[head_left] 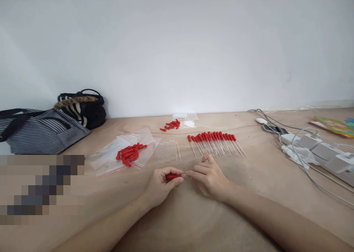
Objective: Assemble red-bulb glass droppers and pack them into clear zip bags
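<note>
In the head view, with 12 o'clock straight ahead of your hands, your left hand [160, 185] pinches a red rubber cap [173, 176] between thumb and fingers, lying on its side just above the bench [177, 226]. A clear tube [184, 175] runs from the cap's narrow end toward 3 o'clock. Your right hand [208, 178] is closed on that tube, forefinger laid along it and thumb hidden beneath.

At 1 o'clock from your hands you have a row of capped droppers [211, 143], red ends pointing away from you. At 11 o'clock, bare tubes [168, 151] lie side by side. At 10 o'clock, a pile of red caps [129, 153] rests on plastic bags [101, 158]. Near 12 o'clock, farther off, you have a smaller heap of caps [172, 125] beside more tubes [189, 124] and another clear bag [184, 116], close to the wall [177, 52].

A striped bag [47, 130] sits between 9 and 10 o'clock, touching a black bag [98, 111]. Toward 3 o'clock, cables and white chargers [326, 151] lie beside crumpled plastic [301, 155]; a dark device [275, 129] is at 2 o'clock.
</note>
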`<state>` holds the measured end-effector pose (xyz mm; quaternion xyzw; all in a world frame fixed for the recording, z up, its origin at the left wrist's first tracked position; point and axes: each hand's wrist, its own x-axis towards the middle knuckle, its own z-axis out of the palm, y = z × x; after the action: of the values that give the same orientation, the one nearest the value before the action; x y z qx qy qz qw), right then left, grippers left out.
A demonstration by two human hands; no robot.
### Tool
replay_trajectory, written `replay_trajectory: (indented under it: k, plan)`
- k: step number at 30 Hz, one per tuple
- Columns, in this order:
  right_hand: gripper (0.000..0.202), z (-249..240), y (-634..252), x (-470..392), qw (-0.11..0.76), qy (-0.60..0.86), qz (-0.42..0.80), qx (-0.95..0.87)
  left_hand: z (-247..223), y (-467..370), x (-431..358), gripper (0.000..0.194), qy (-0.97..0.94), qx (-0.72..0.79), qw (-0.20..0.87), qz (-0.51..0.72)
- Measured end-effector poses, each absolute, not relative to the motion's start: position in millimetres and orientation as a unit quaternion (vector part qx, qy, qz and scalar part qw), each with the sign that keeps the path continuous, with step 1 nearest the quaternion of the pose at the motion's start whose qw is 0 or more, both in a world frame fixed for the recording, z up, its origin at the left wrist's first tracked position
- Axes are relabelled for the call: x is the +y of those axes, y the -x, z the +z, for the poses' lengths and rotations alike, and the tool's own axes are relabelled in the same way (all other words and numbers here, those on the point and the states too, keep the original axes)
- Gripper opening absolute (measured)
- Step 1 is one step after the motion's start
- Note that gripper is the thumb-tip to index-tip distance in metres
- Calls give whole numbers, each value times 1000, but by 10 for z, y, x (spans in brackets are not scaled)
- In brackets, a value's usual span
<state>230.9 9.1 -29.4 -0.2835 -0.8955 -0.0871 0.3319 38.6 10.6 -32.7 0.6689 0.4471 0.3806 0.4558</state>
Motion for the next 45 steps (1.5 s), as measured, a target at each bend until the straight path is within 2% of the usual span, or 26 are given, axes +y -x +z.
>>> replay_trajectory:
  k: [5,14,18,20,24,29,33,36,40,45]
  plan:
    - [21,-267,-2360,95,338,316,-50,-885,-290,-347,128,22,-672,441,463,373]
    - [15,-251,-2407,105,305,330,-46,-892,-342,-328,152,18,-707,442,412,368]
    - [14,-248,-2427,212,312,436,-15,-844,-269,-229,208,34,-760,469,220,392]
    - [15,-231,-2427,339,317,530,26,-786,-234,-153,274,33,-760,498,123,400]
    - [19,-187,-2371,645,300,663,75,-682,-201,49,442,22,-753,552,8,358]
    - [29,-166,-2252,846,233,716,42,-657,-139,382,607,29,-713,648,-103,248]
    - [24,-168,-2211,862,202,724,32,-659,-17,628,672,24,-705,677,-126,172]
    - [24,-172,-2208,853,188,730,16,-657,101,765,684,30,-765,624,-122,106]
    - [27,-161,-2170,811,194,723,-18,-662,245,851,662,27,-843,534,-63,37]
    - [24,-94,-1924,734,186,675,2,-714,389,898,600,24,-847,531,-27,15]
